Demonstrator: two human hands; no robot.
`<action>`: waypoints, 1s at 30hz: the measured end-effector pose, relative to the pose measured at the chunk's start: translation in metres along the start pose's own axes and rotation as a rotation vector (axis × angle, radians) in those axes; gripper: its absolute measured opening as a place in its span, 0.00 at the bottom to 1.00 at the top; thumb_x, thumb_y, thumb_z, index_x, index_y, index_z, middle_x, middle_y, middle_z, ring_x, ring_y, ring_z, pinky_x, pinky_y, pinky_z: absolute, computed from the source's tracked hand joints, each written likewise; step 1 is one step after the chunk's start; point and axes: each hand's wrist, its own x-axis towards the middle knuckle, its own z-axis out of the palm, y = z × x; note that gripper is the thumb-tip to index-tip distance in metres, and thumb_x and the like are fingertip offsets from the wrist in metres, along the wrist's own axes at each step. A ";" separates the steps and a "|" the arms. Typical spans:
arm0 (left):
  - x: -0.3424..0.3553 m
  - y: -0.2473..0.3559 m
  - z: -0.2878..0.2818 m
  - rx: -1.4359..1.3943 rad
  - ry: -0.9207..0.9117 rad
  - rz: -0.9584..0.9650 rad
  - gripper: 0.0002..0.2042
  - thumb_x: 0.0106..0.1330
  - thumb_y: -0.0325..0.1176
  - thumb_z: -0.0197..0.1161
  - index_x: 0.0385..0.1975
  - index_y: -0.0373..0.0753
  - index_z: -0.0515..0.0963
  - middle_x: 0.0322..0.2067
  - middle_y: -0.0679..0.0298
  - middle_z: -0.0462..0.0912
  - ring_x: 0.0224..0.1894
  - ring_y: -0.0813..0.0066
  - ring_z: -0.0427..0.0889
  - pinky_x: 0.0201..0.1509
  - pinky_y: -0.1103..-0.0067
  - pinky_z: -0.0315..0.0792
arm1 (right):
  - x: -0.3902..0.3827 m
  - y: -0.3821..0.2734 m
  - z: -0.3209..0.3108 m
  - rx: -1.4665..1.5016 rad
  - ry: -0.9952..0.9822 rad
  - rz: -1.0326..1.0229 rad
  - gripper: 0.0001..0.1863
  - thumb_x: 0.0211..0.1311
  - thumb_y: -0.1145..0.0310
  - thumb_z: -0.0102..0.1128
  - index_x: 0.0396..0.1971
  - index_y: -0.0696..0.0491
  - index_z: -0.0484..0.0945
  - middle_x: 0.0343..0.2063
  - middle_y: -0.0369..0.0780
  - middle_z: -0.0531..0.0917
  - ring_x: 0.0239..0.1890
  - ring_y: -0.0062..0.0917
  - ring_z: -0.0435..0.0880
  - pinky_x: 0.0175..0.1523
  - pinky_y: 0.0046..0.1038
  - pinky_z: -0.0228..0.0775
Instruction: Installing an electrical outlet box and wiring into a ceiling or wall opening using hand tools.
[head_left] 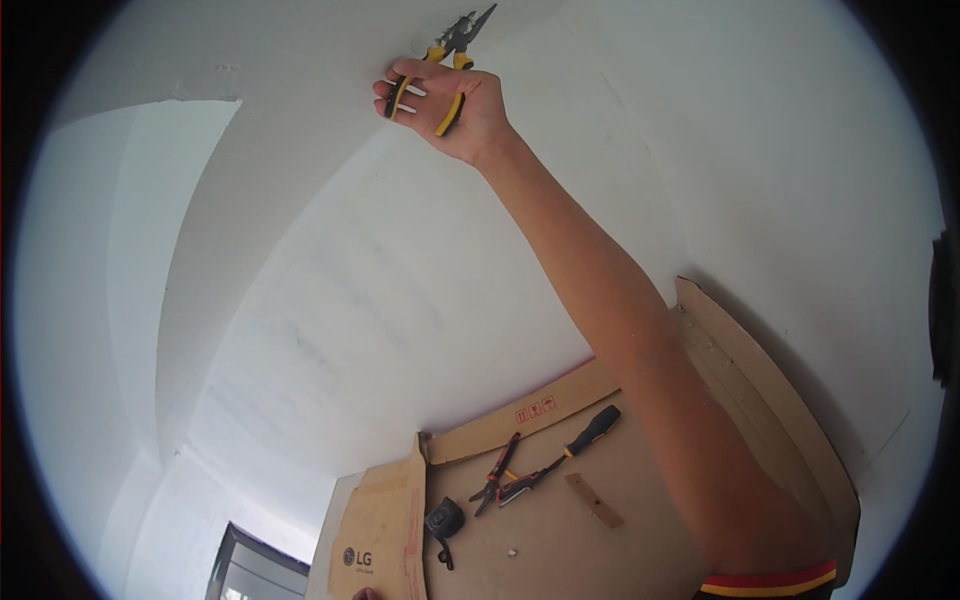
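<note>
My right hand [435, 105] is raised high against the white wall and ceiling, fingers curled loosely around yellow-and-black needle-nose pliers [457, 45]. The jaws point up to the right, near the pale surface [540, 70]; whether they touch it, or hold anything, I cannot tell. Only a small bit of my left hand [366, 594] shows at the bottom edge, beside the cardboard; its fingers are mostly hidden.
Below, an opened cardboard box [370, 510] holds red-and-black pliers [497, 470], a dark-handled screwdriver [590, 430], a black tape measure [444, 517], a brown strip [590, 498] and small bits. A dark-framed opening [232, 540] stands at lower left.
</note>
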 end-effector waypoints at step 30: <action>0.005 -0.006 0.004 0.028 -0.006 0.053 0.13 0.70 0.36 0.59 0.37 0.31 0.82 0.30 0.57 0.84 0.31 0.67 0.79 0.35 0.71 0.74 | 0.004 -0.006 -0.035 -0.014 -0.212 0.113 0.07 0.46 0.75 0.53 0.22 0.59 0.81 0.34 0.44 0.76 0.42 0.38 0.75 0.51 0.40 0.68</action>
